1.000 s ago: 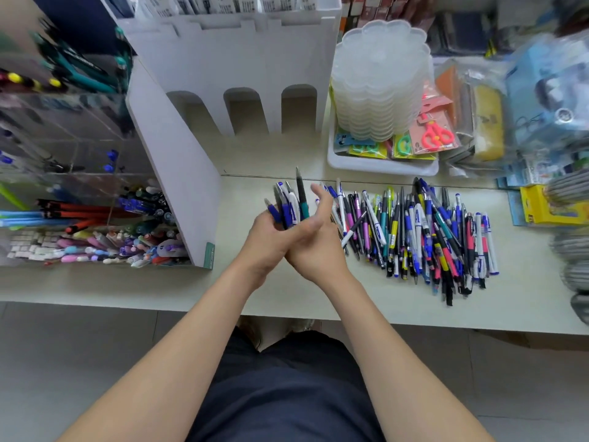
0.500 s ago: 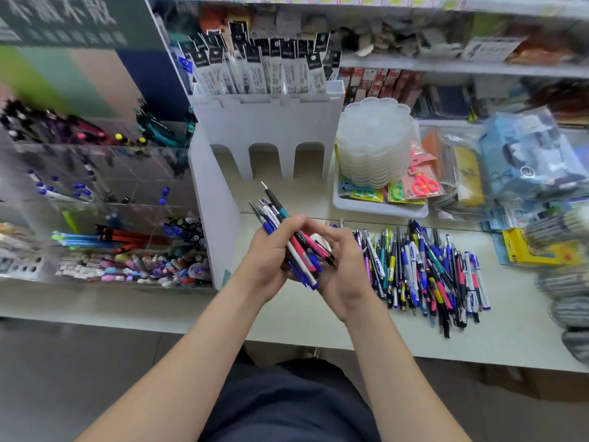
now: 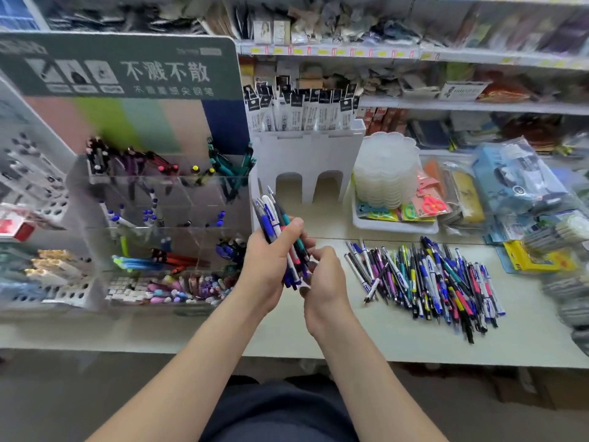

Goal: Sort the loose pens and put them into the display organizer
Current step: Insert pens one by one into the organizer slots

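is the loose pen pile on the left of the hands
No, the pile of loose pens lies on the counter to the right of the left hand and right hand, which hold a bundle of pens.

Left hand (image 3: 271,263): fingers and thumb curled round a bundle of pens (image 3: 273,218), back of the hand toward the camera.
Right hand (image 3: 325,279): just beside the left, fingers curled round the bundle's lower end.
Forearms: bare, rising from the bottom edge and converging at the wrists.
Place: both hands above the counter (image 3: 350,339), inside its front edge.
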Available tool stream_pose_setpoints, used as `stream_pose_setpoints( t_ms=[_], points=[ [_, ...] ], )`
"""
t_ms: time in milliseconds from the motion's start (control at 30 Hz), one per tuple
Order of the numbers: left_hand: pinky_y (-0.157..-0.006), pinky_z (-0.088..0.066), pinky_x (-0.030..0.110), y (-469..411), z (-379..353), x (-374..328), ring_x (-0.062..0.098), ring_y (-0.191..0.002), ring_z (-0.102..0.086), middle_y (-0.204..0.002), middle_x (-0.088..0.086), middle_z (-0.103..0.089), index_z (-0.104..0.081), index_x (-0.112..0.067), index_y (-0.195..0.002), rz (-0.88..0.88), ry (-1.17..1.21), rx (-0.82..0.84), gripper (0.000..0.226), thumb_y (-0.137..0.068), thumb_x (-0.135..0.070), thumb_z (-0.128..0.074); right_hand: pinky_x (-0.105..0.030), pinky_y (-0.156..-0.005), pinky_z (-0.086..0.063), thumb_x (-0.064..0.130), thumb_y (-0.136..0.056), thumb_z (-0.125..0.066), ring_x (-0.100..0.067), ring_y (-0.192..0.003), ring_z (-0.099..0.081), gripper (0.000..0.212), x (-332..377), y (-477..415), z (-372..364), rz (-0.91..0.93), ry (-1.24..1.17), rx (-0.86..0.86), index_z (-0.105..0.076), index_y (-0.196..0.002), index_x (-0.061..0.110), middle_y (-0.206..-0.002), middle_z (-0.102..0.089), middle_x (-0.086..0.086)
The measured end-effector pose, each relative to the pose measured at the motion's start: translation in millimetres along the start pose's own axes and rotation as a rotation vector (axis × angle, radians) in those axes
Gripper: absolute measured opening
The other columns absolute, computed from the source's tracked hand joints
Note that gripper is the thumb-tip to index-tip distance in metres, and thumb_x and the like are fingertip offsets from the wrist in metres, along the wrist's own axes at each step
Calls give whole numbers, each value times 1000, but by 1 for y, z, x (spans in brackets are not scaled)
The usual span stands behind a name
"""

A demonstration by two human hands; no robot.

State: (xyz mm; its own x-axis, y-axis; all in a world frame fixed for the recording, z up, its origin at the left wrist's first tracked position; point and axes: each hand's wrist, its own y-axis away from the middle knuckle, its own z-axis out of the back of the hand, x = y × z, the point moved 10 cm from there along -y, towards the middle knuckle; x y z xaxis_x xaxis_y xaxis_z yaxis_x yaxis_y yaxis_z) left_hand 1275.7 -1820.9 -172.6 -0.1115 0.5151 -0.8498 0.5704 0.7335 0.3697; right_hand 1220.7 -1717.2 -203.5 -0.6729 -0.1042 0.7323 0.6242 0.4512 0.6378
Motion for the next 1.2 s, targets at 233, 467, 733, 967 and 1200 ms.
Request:
stream_pose_setpoints(
  t_ms=[233,467,733,967,1200],
  points=[
    [-68,-51,41,15,71,-24,29,-72,-62,-81,17,-66,-71,-7,-95,121,-235,218,18,-100,-24,-73,-16,-69,-48,33,-110,-49,-3,-83,-63,26,19,28,-72,337,347,146,-72,-111,22,-96,-71,13],
    [-98,-60,54,30,130,-41,39,-102,-73,-111,29,-75,-76,-2,-119,167,-280,373,26,-95,-11,-78,-46,-78,-50,29,-105,-66,-27,-86,-64,19,-14,48,-132,320,312,300,-80,-114,20,-107,-79,-16],
    [-75,-63,37,36,165,-47,32,-95,-76,-110,22,-77,-72,0,-122,246,-154,404,29,-94,-6,-75,-25,-52,-51,19,-106,-65,-14,-69,-68,19,-38,58,-149,320,254,311,-79,-120,16,-103,-81,-11],
    [-89,-64,51,27,171,-51,39,-111,-75,-118,26,-75,-63,2,-127,249,-86,335,29,-99,-4,-69,-33,-67,-61,28,-114,-46,-12,-69,-73,28,-5,51,-138,526,269,120,-72,-124,23,-74,-62,-5],
    [-70,-62,39,9,193,-71,26,-81,-74,-93,16,-73,-72,-1,-104,159,-125,118,27,-95,-26,-79,-29,-69,-44,24,-108,-47,-7,-71,-57,28,13,39,-167,709,737,102,-70,-123,30,-79,-64,14]
  ],
)
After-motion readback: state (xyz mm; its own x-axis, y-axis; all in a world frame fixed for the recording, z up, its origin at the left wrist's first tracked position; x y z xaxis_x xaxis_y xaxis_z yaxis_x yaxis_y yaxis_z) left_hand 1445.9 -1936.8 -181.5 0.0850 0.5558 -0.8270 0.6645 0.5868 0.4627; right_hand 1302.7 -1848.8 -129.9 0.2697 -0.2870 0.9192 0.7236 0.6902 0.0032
